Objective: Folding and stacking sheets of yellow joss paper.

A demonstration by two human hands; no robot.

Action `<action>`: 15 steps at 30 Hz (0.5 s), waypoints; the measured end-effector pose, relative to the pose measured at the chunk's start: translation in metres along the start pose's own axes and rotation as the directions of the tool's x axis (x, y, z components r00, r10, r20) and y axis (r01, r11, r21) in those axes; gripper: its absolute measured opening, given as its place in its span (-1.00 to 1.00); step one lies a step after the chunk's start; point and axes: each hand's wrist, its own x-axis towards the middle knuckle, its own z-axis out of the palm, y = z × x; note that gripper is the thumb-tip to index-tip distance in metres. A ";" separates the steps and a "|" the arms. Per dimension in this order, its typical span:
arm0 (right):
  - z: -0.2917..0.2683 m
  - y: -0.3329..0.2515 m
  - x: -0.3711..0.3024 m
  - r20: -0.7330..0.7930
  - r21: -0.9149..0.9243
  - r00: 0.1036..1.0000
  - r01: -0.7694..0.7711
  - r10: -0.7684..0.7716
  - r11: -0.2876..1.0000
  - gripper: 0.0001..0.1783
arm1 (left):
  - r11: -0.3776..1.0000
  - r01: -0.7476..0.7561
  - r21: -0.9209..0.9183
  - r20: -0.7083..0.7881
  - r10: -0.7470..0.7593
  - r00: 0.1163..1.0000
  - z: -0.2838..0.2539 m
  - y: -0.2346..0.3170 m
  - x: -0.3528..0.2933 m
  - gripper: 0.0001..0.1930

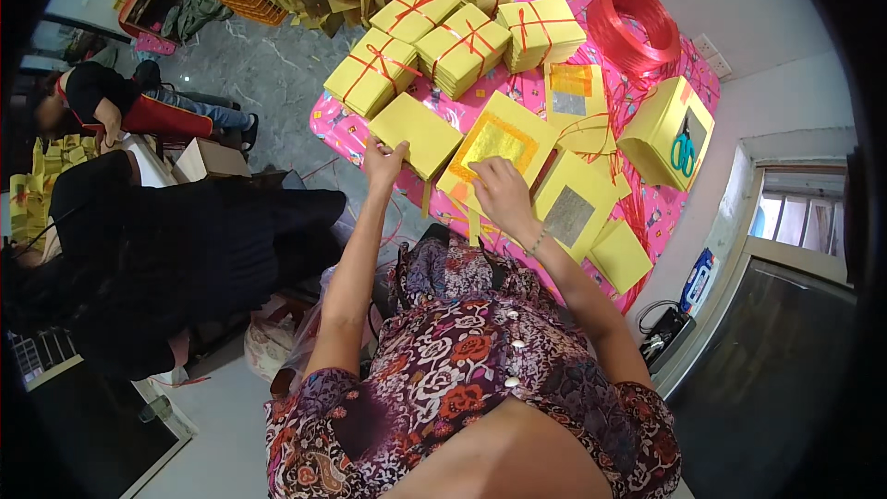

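Observation:
My left hand (382, 164) grips the near left corner of a stack of plain yellow paper (418, 132), thumb on top. My right hand (504, 194) lies on a yellow sheet with a gold square and orange border (504, 136); its fingers are bent together at the gold part, and the fingertips are partly hidden. Beside that hand are yellow paper with a grey silver square (571, 212) and a smaller yellow piece (620, 256). Beyond lies yellow paper with an orange and a silver patch (568, 103).
Yellow paper bundles tied with red ribbon (372, 72) line the pink table's (333, 129) far side. A red ribbon coil (633, 26) stands at far right, near teal scissors (683, 154) on a yellow block (651, 139). Two people (185, 263) are at left.

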 end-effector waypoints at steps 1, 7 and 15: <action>0.007 0.000 0.008 0.034 0.002 0.999 0.021 -0.021 1.000 -0.66 | 1.000 -0.003 0.002 -0.005 0.003 1.000 -0.003 -0.003 0.002 -0.57; 0.049 -0.009 0.045 0.126 -0.076 0.986 0.117 -0.106 0.990 -0.52 | 0.963 -0.067 0.262 -0.104 0.097 0.990 -0.016 -0.030 0.014 -0.52; 0.071 0.001 0.053 0.379 -0.186 0.924 0.123 -0.044 0.975 -0.51 | 0.935 0.030 0.352 -0.269 0.071 0.961 -0.003 -0.011 -0.001 -0.26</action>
